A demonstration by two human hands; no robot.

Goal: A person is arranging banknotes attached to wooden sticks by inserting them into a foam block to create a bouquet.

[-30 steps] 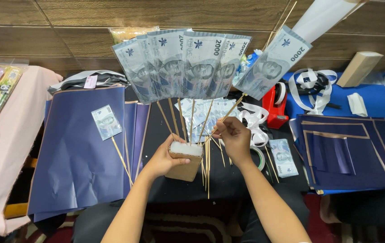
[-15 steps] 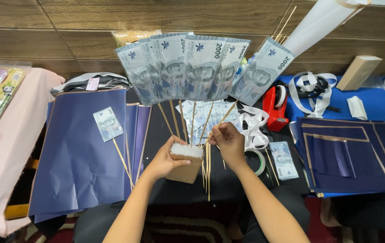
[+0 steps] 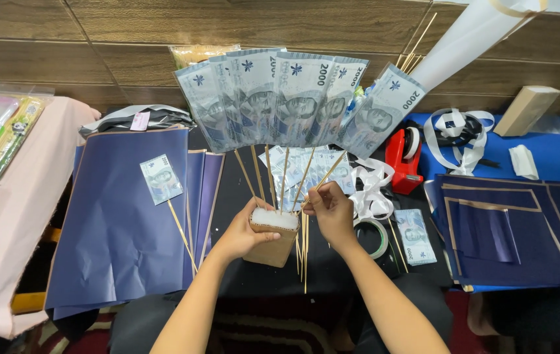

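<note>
Wood-plank wall up top, navy paper sheets over the dark tabletop. Mid-frame, left hand wraps the foam block under fanned banknotes; right hand pinches one skewer.

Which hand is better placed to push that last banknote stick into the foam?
Right. The right hand already pinches the stick beside the foam block, while the left hand is cupped around the block's side, steadying it.
</note>
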